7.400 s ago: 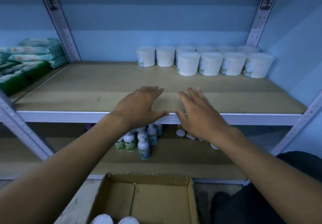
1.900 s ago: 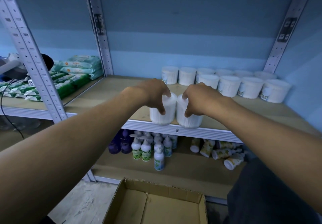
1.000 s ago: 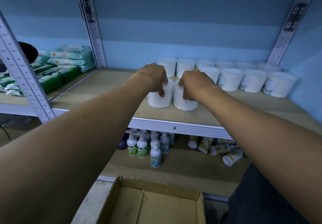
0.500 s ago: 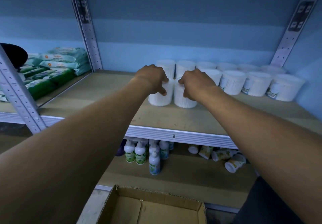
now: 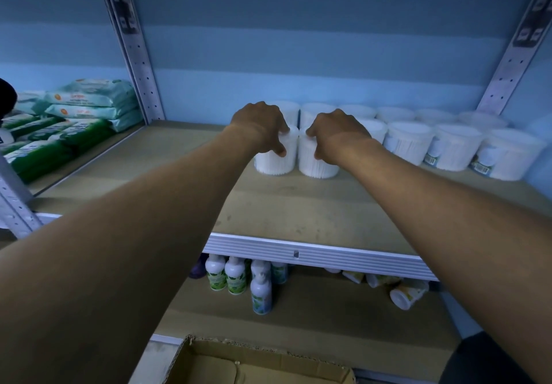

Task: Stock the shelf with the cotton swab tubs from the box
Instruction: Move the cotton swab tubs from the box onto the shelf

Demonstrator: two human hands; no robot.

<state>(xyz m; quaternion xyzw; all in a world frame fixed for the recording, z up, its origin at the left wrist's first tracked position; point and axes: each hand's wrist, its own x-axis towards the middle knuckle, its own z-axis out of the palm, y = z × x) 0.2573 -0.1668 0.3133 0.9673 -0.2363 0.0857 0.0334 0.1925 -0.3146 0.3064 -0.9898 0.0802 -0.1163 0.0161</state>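
Left hand [image 5: 260,125] covers top, upper side of left tub [image 5: 276,159]; right hand [image 5: 334,134] covers lid of right tub [image 5: 315,162]. Fingertips of both hidden behind tubs, so contact there unclear. Back-row tubs [image 5: 316,111] mostly hidden by hands, front row. Tub labels [image 5: 433,156] too small to read. Box [image 5: 254,364] cut by bottom edge, inside barely seen. Lower-shelf bottles [image 5: 236,276] partly hidden by shelf lip [image 5: 313,253]. Wipe packs [image 5: 89,102] cut at left edge, print illegible.

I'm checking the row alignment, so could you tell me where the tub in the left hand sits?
The tub sits mid-shelf under the left hand, beside the right hand's tub.
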